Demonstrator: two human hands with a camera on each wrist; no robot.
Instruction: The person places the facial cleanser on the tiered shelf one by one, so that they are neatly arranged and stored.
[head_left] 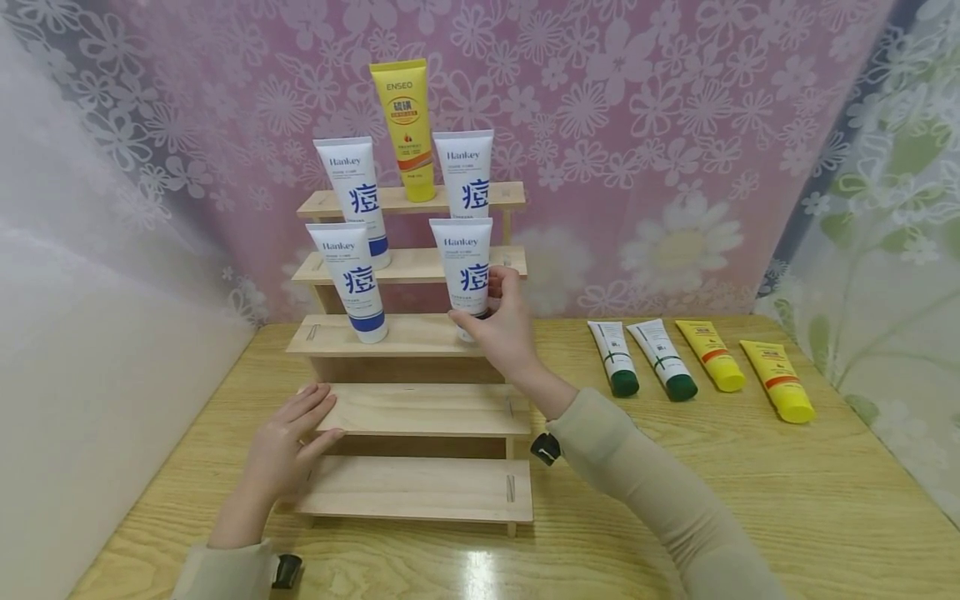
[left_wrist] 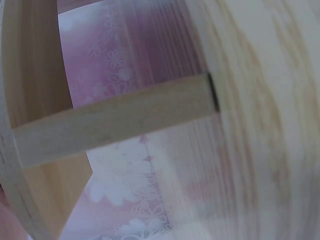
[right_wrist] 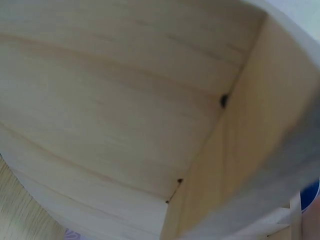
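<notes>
In the head view a tiered wooden rack (head_left: 420, 410) stands on the table. My right hand (head_left: 504, 321) grips the lower part of a white Hankey tube (head_left: 461, 260), upright at the right of the middle tier; fingers hide its base. Another white tube (head_left: 351, 279) stands at that tier's left end. Behind these are two more white tubes, left (head_left: 352, 187) and right (head_left: 465, 171), and a yellow tube (head_left: 405, 125) on the top tier. My left hand (head_left: 281, 442) rests, fingers extended, on the rack's left edge by the second-lowest tier. Both wrist views show mostly wooden boards.
Right of the rack lie two white tubes with green caps, one (head_left: 613, 358) beside the other (head_left: 663, 360), and two yellow tubes, one (head_left: 710, 356) left of the other (head_left: 777, 381). A pink floral backdrop (head_left: 600, 150) rises behind the table (head_left: 675, 500).
</notes>
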